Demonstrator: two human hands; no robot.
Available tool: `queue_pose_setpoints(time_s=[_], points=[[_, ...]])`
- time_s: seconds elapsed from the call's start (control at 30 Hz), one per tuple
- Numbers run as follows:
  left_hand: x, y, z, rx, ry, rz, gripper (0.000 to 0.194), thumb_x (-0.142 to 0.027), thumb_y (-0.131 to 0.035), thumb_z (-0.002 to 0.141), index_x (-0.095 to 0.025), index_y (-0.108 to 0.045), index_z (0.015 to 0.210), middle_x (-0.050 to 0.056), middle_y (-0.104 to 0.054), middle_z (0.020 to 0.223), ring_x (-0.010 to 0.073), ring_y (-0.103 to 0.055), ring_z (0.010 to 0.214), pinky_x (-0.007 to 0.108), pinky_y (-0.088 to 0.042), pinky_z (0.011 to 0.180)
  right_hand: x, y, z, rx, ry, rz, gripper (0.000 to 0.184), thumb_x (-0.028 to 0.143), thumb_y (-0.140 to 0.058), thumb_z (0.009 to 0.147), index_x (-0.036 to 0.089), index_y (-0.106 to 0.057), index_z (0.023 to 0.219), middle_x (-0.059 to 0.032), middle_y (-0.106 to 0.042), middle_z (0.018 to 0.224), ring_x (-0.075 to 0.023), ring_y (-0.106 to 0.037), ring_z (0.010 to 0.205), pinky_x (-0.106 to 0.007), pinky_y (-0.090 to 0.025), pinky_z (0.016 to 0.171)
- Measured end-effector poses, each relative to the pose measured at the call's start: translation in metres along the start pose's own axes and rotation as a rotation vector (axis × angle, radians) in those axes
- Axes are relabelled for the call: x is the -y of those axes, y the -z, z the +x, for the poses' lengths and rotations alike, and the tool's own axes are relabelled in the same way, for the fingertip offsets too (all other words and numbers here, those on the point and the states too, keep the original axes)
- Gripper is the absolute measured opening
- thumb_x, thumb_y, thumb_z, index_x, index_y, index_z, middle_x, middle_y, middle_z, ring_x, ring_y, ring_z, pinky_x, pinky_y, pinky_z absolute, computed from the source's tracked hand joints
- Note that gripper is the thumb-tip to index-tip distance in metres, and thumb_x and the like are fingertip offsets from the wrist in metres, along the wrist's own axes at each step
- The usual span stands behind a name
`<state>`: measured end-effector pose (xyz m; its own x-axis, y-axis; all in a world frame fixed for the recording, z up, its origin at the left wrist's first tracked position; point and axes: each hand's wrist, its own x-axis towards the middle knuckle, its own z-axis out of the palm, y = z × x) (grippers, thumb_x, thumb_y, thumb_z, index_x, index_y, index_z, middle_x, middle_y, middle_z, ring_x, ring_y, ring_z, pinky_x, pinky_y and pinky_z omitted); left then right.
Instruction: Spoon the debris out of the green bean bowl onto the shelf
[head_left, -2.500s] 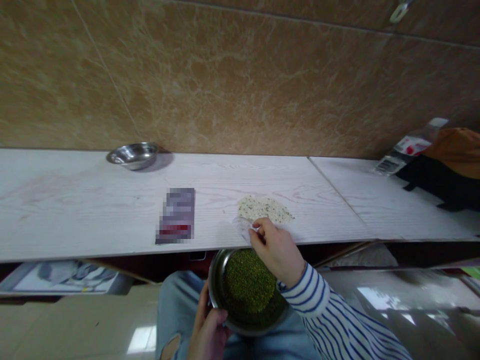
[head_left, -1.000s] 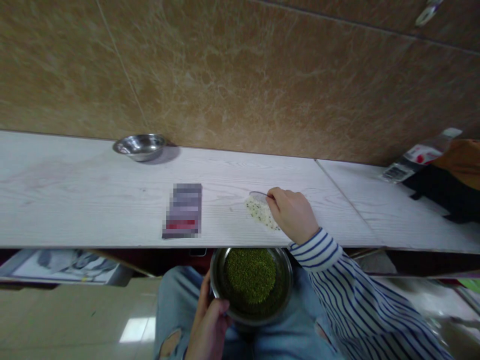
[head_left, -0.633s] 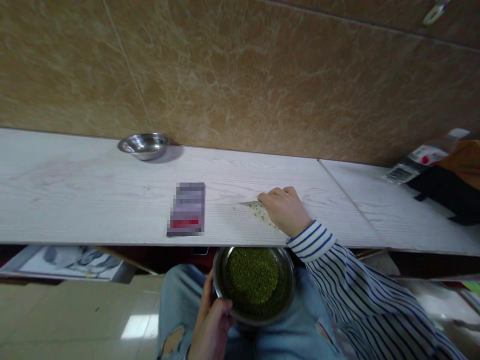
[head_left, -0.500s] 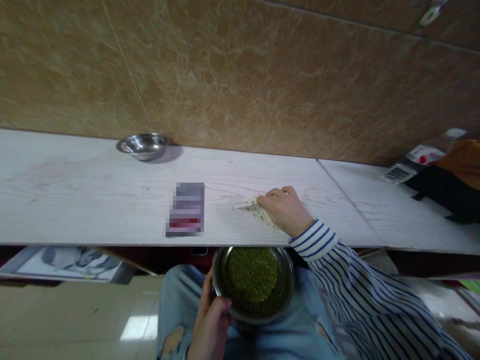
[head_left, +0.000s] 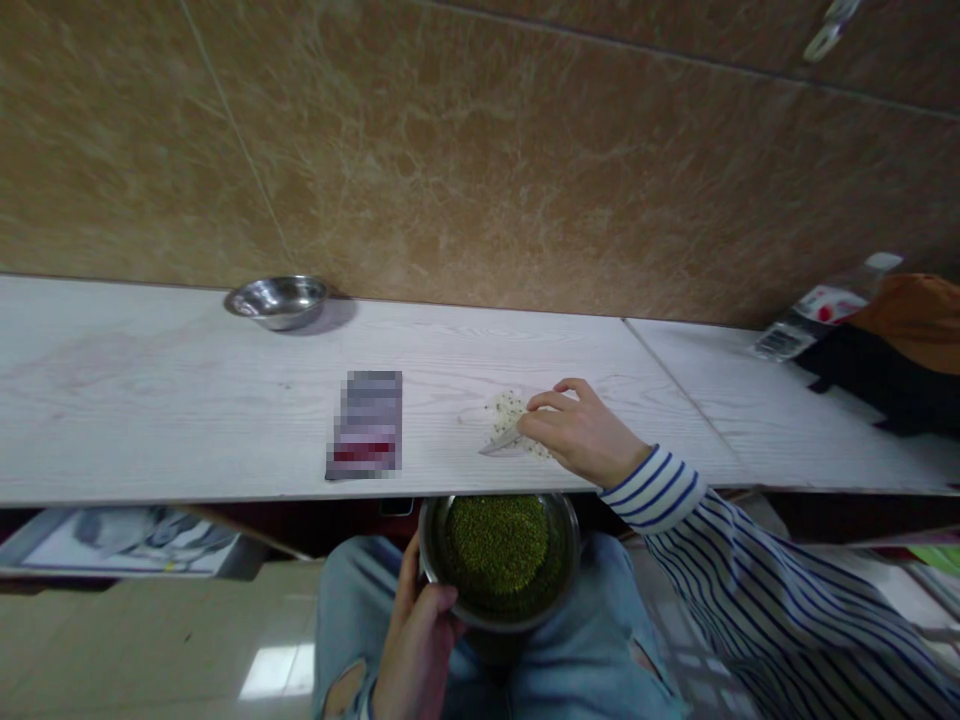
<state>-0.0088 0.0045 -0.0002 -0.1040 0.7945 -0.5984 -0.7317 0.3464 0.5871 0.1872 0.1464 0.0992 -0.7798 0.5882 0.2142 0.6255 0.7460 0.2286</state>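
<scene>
My left hand (head_left: 421, 635) grips the left rim of a steel bowl (head_left: 570, 580), thumb on the rim and fingers against the outside. The bowl is at my lap just below the table edge and holds many small green beans (head_left: 499, 545), which look like mung beans. On the table, my right hand (head_left: 577, 430) is closed around a thin, grey pointed tool (head_left: 501, 440). Its blade-like tip points left and its other end is hidden in my fingers. Under and beside the tip lies a scatter of pale bits with dark specks (head_left: 508, 410).
A small steel bowl (head_left: 277, 300) stands near the wall at the left. A phone-like flat object (head_left: 366, 425), its face blurred, lies left of the scatter. At the far right are a plastic bottle (head_left: 817, 310) and a black-and-brown item (head_left: 892, 350). An open drawer (head_left: 135, 540) sticks out below.
My right hand has shifted slightly right, and the tool's tip has swung toward the table's front edge. More of the pale scatter shows. My left hand keeps its hold on the bowl.
</scene>
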Motion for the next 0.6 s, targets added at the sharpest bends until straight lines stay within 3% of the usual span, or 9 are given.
queue_pose_setpoints(time_s=[0.37,0.6], points=[[0.003,0.001,-0.001,0.041,0.001,0.027,0.080,-0.014,-0.057,0.065,-0.033,-0.040,0.140,0.001,-0.067,0.109,0.0192,-0.059,0.089,0.030,-0.049,0.071,0.008,0.009,-0.026,-0.041,0.033,0.007,0.020,0.009,-0.048,0.090,0.021,-0.061,0.100,-0.0014,-0.073,0.095,-0.0188,-0.057,0.105,-0.041,-0.027,0.092],[0.004,0.000,-0.001,0.052,0.014,0.014,0.081,-0.013,-0.058,0.064,-0.034,-0.041,0.140,0.001,-0.064,0.119,0.0188,-0.059,0.091,0.033,-0.049,0.078,0.017,0.003,-0.025,-0.110,-0.226,-0.112,0.016,0.014,-0.045,0.093,0.018,-0.061,0.097,-0.0043,-0.071,0.088,-0.0183,-0.058,0.089,-0.035,-0.029,0.079]])
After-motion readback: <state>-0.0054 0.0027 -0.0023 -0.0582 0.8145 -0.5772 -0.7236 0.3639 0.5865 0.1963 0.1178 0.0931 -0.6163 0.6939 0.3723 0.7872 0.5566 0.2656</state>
